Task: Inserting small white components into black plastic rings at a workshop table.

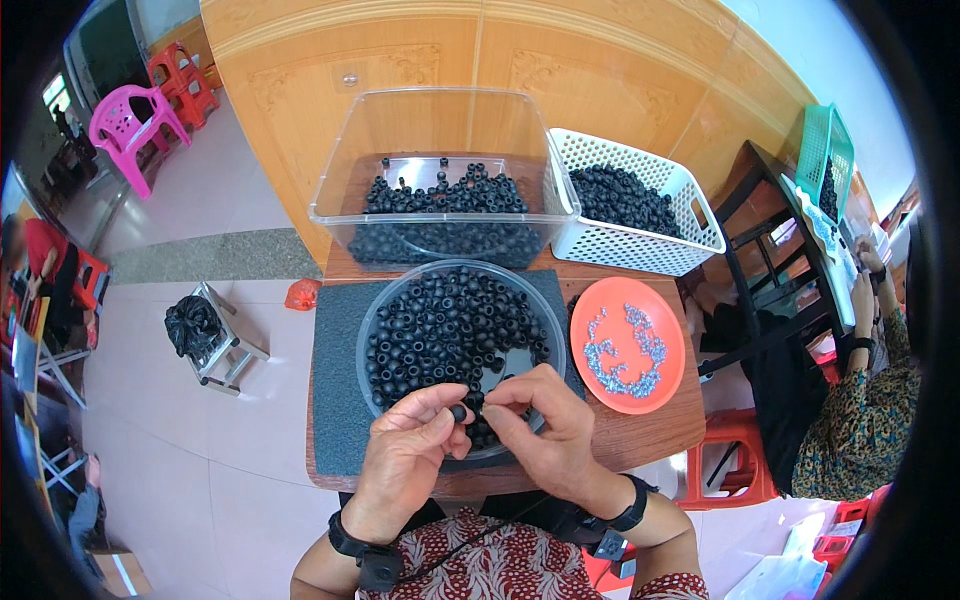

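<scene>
My left hand (405,452) is closed, with a small round black plastic part (459,412) held between thumb and fingers. My right hand (552,432) meets it in a pinch beside another black part (474,400); what its fingertips grip is too small to make out. Both hands are over the near edge of a round clear tub (364,350) full of similar hollow black parts (440,325). Right of the tub, an orange-red plate (627,402) carries many tiny shiny silvery pieces (652,348).
A clear bin (340,160) and a white perforated basket (640,255), both with black parts, stand behind the tub on the wooden table (655,440). A dark mat (335,400) lies under the tub. A metal stool (230,350) stands left; a co-worker (855,430) sits right.
</scene>
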Motion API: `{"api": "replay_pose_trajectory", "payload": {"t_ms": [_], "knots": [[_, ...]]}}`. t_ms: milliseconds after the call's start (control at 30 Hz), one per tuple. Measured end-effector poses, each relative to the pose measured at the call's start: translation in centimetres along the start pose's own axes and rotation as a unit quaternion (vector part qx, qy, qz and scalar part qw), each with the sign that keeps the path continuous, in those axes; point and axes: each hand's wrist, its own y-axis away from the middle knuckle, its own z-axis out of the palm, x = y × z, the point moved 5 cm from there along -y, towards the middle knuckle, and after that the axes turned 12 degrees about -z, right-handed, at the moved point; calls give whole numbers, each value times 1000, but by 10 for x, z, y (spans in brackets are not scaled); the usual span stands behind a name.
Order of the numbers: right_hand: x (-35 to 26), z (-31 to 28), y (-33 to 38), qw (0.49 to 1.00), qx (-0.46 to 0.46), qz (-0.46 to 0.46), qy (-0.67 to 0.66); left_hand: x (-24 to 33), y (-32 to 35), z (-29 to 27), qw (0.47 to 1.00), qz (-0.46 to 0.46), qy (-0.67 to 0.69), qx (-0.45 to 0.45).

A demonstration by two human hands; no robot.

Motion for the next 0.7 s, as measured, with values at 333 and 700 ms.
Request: {"api": "replay_pose_trajectory", "payload": {"t_ms": [333, 700], "knots": [[0, 9, 5, 993, 22, -88, 69, -9, 1, 8, 992, 39, -111, 46], [14, 5, 15, 993, 57, 64, -87, -8, -1, 4, 998, -27, -51, -8]]}}
